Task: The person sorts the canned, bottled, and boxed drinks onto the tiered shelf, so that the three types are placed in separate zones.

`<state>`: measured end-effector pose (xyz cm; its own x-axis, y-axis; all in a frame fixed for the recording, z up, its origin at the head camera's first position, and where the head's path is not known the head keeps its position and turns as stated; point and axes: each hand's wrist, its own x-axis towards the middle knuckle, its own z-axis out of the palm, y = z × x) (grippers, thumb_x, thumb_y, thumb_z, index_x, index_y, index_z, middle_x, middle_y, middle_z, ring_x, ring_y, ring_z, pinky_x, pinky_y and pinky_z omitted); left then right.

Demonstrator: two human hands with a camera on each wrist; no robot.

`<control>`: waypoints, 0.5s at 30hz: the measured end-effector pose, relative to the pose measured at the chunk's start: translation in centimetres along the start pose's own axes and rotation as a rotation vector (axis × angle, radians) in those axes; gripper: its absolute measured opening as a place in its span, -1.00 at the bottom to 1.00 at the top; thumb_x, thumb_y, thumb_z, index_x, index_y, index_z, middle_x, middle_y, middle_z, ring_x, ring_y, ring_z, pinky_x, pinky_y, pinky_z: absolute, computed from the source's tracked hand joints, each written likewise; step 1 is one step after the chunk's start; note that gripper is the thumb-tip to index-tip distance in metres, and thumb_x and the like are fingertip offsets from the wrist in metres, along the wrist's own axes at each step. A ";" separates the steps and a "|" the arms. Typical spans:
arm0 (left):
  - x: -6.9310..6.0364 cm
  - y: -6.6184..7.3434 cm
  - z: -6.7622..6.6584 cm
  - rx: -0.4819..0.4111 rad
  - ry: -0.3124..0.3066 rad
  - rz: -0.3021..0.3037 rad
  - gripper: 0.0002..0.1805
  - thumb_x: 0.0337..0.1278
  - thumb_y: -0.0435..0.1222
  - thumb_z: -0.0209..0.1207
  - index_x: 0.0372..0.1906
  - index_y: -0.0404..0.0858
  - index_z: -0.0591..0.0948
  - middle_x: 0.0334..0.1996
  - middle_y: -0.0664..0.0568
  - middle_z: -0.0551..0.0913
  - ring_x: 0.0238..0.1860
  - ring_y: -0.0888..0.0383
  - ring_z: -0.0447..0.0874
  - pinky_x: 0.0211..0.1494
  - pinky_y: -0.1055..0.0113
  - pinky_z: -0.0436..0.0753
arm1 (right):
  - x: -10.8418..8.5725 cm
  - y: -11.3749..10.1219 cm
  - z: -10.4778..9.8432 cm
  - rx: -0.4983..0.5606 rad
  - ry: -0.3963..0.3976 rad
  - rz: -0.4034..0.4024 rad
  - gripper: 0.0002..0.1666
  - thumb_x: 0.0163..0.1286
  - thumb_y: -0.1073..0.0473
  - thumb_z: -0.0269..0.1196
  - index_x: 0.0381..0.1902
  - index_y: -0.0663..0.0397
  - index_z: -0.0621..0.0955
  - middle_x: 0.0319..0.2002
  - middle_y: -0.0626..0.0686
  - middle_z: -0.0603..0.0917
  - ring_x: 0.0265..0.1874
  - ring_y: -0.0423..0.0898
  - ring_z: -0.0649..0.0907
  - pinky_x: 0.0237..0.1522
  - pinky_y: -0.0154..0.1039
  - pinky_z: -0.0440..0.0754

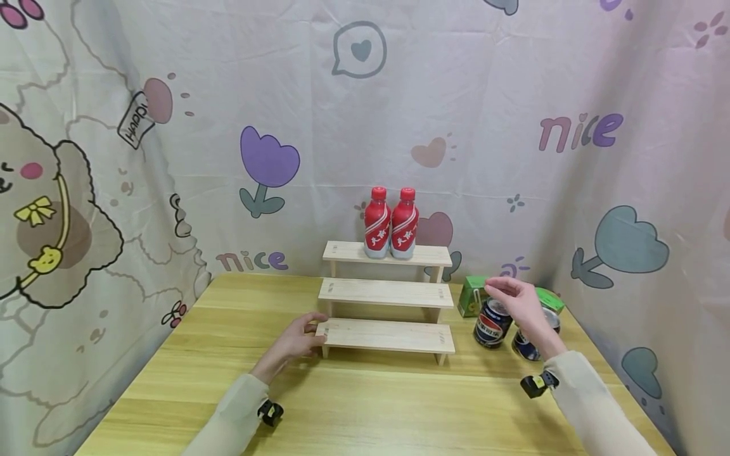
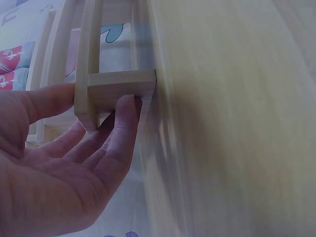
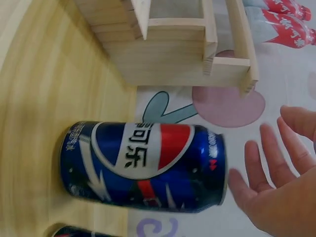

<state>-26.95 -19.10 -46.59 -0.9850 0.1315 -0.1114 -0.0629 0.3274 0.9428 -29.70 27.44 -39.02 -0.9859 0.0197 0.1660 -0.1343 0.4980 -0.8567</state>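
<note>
A three-tier wooden display shelf (image 1: 388, 334) stands on the table. My left hand (image 1: 299, 339) holds the left end of its lowest tier, thumb on the board (image 2: 88, 54) and fingers curled against the end support. Two red-capped bottles (image 1: 377, 225) with red labels stand side by side on the top tier. Over on the right, my right hand (image 1: 521, 304) hovers just above a dark blue cola can (image 1: 492, 324), fingers loosely bent around nothing. In the right wrist view the can (image 3: 143, 168) is upright on the table, with the fingers near its top.
Partly behind my right arm stands a second blue can (image 1: 526, 347). A green carton (image 1: 471, 296) is behind the first can, and another green item (image 1: 550, 299) shows beside my right hand. A printed curtain (image 1: 319, 139) hangs behind the wooden table (image 1: 376, 405).
</note>
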 end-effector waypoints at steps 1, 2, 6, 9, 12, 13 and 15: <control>0.0 0.0 0.0 -0.002 0.001 0.001 -0.45 0.12 -0.54 0.19 0.26 -0.31 0.44 0.13 -0.36 0.57 -0.21 0.00 0.68 -0.33 0.12 0.70 | -0.1 0.1 0.0 0.001 0.004 0.001 -0.37 0.40 -0.12 0.23 0.24 0.19 0.51 0.15 0.16 0.61 -0.17 -0.52 0.54 -0.04 -0.52 0.51; 0.0 0.0 0.1 -0.005 0.001 0.002 -0.45 0.12 -0.54 0.19 0.26 -0.32 0.44 0.12 -0.36 0.57 -0.21 0.01 0.68 -0.33 0.12 0.70 | -0.2 0.3 0.0 0.004 0.006 0.001 -0.37 0.40 -0.11 0.22 0.25 0.20 0.50 0.19 0.20 0.58 -0.16 -0.52 0.54 -0.07 -0.56 0.50; 0.1 0.0 0.1 -0.010 -0.005 0.008 -0.44 0.11 -0.55 0.18 0.27 -0.33 0.44 0.10 -0.36 0.58 -0.23 0.01 0.67 -0.34 0.12 0.69 | -0.5 0.8 0.1 0.002 0.013 0.030 -0.35 0.41 -0.09 0.21 0.31 0.16 0.46 0.31 0.24 0.46 0.01 -0.32 0.55 -0.03 -0.55 0.50; 0.1 0.0 0.1 -0.011 -0.001 0.004 -0.45 0.12 -0.54 0.18 0.26 -0.31 0.44 0.10 -0.34 0.58 -0.23 0.01 0.67 -0.34 0.14 0.69 | -0.8 1.3 0.3 0.018 0.009 0.048 -0.33 0.40 -0.06 0.24 0.34 0.16 0.42 0.35 0.23 0.43 0.21 0.00 0.50 0.18 -0.30 0.53; 0.1 0.0 0.1 -0.009 -0.002 0.004 -0.45 0.12 -0.54 0.18 0.27 -0.32 0.44 0.10 -0.36 0.57 -0.22 0.00 0.67 -0.34 0.14 0.69 | -0.9 1.7 0.7 0.044 0.000 0.049 -0.30 0.36 0.01 0.29 0.36 0.19 0.39 0.38 0.26 0.39 0.33 0.16 0.41 0.35 0.00 0.41; 0.1 0.0 0.1 -0.012 0.000 0.002 -0.46 0.13 -0.54 0.18 0.26 -0.32 0.44 0.10 -0.36 0.57 -0.22 0.00 0.67 -0.34 0.14 0.69 | -1.0 1.8 0.9 0.045 0.000 0.044 -0.29 0.34 0.04 0.32 0.36 0.20 0.39 0.39 0.27 0.37 0.35 0.19 0.38 0.37 0.08 0.35; 0.0 0.0 0.1 -0.020 -0.002 0.001 -0.45 0.12 -0.54 0.17 0.27 -0.32 0.43 0.12 -0.38 0.56 -0.22 -0.01 0.67 -0.32 0.13 0.69 | -1.0 1.9 1.1 0.030 0.005 0.032 -0.27 0.30 0.08 0.35 0.36 0.20 0.39 0.41 0.28 0.34 0.38 0.24 0.32 0.39 0.17 0.29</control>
<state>-26.99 -19.01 -46.59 -0.9848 0.1332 -0.1112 -0.0654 0.3090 0.9488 -29.05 27.39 -41.39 -0.9892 0.0393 0.1410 -0.1061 0.4711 -0.8757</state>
